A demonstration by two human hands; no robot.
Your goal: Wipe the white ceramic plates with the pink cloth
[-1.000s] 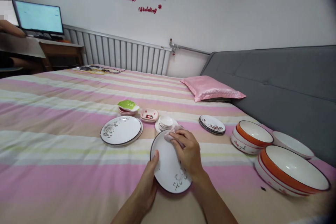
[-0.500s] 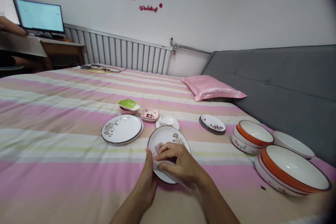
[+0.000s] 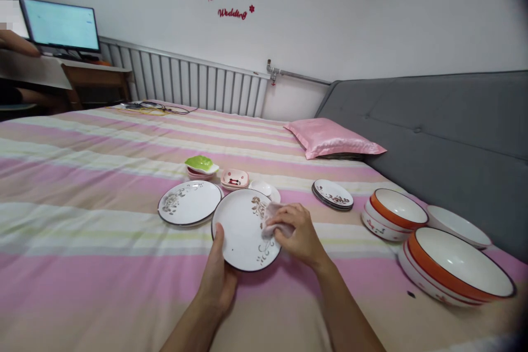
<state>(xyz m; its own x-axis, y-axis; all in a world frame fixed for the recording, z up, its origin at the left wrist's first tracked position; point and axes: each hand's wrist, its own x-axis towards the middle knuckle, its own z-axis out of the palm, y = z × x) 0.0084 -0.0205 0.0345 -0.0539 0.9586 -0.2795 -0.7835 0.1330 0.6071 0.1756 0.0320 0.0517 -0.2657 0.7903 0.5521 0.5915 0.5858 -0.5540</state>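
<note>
A round white plate with a dark rim and a brown flower pattern is tilted up in front of me. My left hand grips its lower left edge, thumb on the face and fingers hidden beneath. Bunched in my right hand is a pale cloth, pressed against the plate's right side over the pattern. Just behind the plate, partly covered by it, are small white dishes. To its left lies a larger flowered plate on top of another.
On the striped bed stand a green leaf-shaped dish, pink square dishes, stacked small plates and orange-rimmed bowls. A pink pillow lies by the grey headboard. A person's arm shows far left.
The plate has shifted left and up, showing more of its face. My right hand has moved the cloth from the plate's left part to its right edge. My left hand moved slightly left.
</note>
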